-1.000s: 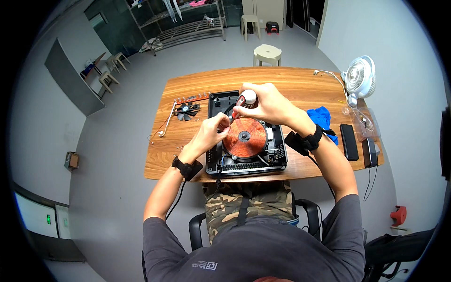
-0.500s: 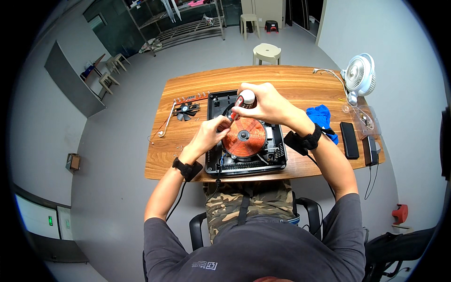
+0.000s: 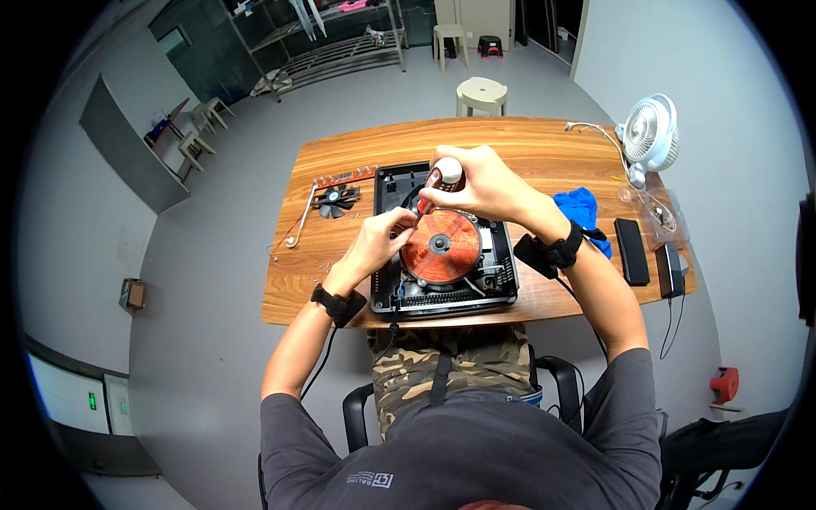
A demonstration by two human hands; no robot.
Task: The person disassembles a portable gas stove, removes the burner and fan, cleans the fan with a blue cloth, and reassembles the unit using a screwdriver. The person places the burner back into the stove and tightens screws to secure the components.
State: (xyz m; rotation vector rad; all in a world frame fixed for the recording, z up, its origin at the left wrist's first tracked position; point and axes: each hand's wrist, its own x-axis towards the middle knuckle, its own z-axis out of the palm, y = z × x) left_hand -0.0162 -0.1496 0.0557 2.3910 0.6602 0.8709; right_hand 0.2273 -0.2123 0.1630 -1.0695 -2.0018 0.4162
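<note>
An opened induction cooker in a black housing lies on the table in front of me. Inside it sits a round copper coil with a dark centre. My right hand is wrapped round the red, white and black handle of a screwdriver, which slants down toward the coil's upper left edge. At the screwdriver's lower end, the fingers of my left hand are pinched together. Whether they grip the shaft or a small part is hidden.
Left of the housing lie a small black cooling fan, a red circuit board strip and loose screws. To the right are a blue cloth, a black rectangular case, a clear plastic box and a white desk fan.
Little differs. Both hands stay at the coil's upper left edge, and the screwdriver keeps nearly the same slant in my right hand.
</note>
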